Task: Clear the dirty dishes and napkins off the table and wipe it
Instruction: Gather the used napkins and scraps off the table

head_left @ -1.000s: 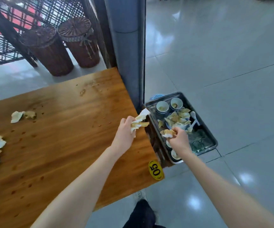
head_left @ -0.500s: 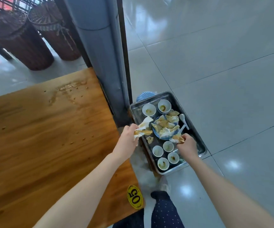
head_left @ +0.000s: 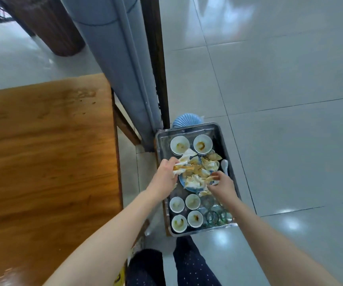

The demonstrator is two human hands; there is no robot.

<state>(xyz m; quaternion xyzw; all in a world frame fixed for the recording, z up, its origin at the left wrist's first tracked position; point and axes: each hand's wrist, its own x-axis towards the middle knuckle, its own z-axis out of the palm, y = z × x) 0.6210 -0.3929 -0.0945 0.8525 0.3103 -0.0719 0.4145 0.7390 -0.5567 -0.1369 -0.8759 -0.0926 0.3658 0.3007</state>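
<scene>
**Dirty napkins gathered onto the tray beside the table**

The wooden table (head_left: 42, 151), on the left, shows smears and is not yet wiped. The metal tray (head_left: 189, 127) sits low to its right, within easy reach. Its blue plate (head_left: 183, 185), between small bowls (head_left: 180, 145), collects the napkin pile (head_left: 204, 168), probably to keep rubbish together. The left hand (head_left: 164, 176) clutches a napkin wad (head_left: 184, 158) above the plate. The right hand (head_left: 223, 183) pinches a scrap (head_left: 210, 179) at the plate's near edge.
</scene>
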